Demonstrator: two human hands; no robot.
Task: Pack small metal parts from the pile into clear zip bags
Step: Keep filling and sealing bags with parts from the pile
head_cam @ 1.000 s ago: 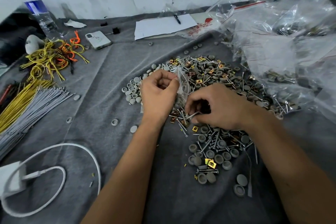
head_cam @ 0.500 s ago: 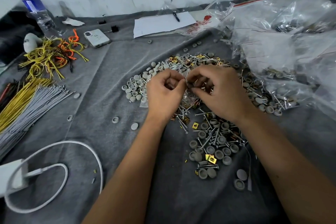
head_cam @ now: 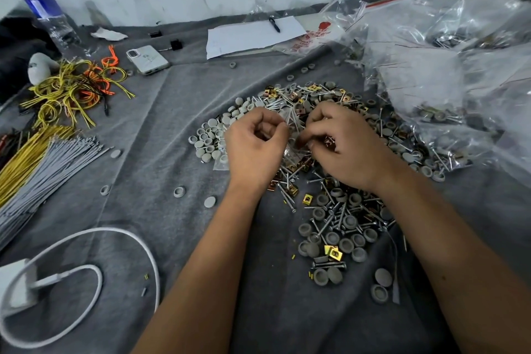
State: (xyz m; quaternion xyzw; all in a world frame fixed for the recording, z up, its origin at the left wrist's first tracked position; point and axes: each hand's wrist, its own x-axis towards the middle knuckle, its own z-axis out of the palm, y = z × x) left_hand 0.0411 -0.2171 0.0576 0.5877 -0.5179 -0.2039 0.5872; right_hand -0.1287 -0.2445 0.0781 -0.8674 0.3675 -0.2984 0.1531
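Head view: red print on far bag (head_cam: 316, 34), unreadable.
Left hand (head_cam: 255, 144) and right hand (head_cam: 342, 146) over pile (head_cam: 342, 218), fingers curled, pinching small clear zip bag (head_cam: 293, 149).

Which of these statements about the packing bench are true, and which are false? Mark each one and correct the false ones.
1. Both hands are over the pile of screws, caps and clips. True: the left hand and right hand meet above the pile.
2. The phone lies face up beside the pile. False: the phone lies camera side up, far left of the pile.
3. A pen rests on the white paper. True: the pen lies on the paper.
4. The yellow wires are right of the hands. False: the yellow wires lie to the left.
5. A white charger cable loops at the near left. True: the charger cable.
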